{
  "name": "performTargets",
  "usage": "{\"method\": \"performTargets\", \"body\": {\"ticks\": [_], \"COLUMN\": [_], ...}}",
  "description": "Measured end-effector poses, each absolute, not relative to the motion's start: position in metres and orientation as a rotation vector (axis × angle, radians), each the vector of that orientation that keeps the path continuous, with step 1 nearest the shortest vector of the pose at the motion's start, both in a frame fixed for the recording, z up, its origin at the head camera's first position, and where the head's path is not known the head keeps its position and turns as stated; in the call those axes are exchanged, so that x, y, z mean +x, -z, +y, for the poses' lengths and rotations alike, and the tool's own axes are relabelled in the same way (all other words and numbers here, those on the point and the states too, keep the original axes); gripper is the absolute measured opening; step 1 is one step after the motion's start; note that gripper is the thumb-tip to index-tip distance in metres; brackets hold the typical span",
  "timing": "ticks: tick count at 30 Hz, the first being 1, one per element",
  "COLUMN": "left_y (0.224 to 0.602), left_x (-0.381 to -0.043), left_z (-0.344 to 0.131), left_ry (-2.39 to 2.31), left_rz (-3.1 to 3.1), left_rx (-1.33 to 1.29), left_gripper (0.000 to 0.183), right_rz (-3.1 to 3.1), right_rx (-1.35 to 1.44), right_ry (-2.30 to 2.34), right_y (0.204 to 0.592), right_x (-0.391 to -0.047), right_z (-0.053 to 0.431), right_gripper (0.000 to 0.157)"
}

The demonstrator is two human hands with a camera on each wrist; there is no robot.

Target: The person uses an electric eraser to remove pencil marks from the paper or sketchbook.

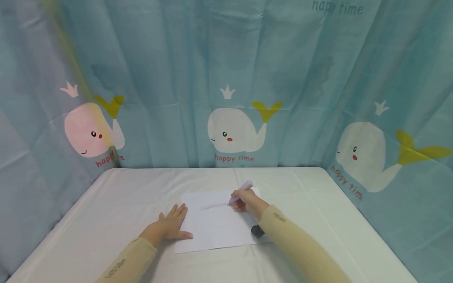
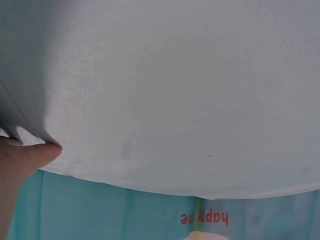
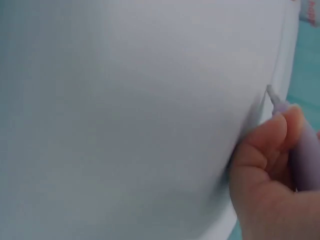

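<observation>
A person draws on a sheet of white paper [image 1: 212, 230] in the lower middle of the frame, the right hand [image 1: 250, 199] pinching a lilac pen [image 1: 247, 185] between thumb and fingers. The pen slants over the paper's upper right, its butt toward the upper right and its tip pointing down to the left. The tip appears to meet the paper, though the blur in the right wrist view makes contact hard to confirm. A faint grey line [image 1: 214, 206] runs left from the tip.

The left hand [image 1: 171, 225], well apart from the right, lies with fingers spread along the paper's left edge, thumb resting over it; it grips nothing. A dark round object [image 1: 256, 232], partly hidden by the tan right sleeve [image 1: 297, 236], shows at the paper's lower right.

Beneath the paper, a white cloth [image 1: 81, 239] covers the table. Across the upper frame hangs a blue curtain [image 1: 170, 70] printed with crowned whales [image 1: 231, 129] and the words "happy time."
</observation>
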State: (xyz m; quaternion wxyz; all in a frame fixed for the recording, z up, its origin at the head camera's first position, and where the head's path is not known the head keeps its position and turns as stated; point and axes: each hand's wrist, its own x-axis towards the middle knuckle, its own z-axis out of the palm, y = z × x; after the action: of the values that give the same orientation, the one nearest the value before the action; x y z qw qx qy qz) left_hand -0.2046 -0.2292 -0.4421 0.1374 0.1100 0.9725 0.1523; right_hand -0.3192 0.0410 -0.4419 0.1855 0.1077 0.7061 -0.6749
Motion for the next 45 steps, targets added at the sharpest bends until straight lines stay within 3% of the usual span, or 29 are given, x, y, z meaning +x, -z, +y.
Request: {"method": "performTargets", "body": {"ticks": [32,45], "left_y": [0.443,0.444], "left_x": [-0.207,-0.205], "left_z": [-0.228,-0.229], "left_ry": [-0.408,-0.412], "left_rz": [2.808,2.811], "left_rx": [0.286,0.314], "left_gripper": [0.109,0.108], "right_rz": [2.022,1.933], "right_rx": [0.287,0.343], "right_ry": [1.855,1.984], "right_y": [0.439,0.444], "right_x": [-0.321,-0.319], "right_z": [0.046,0.036], "right_gripper": [0.015,0.021]}}
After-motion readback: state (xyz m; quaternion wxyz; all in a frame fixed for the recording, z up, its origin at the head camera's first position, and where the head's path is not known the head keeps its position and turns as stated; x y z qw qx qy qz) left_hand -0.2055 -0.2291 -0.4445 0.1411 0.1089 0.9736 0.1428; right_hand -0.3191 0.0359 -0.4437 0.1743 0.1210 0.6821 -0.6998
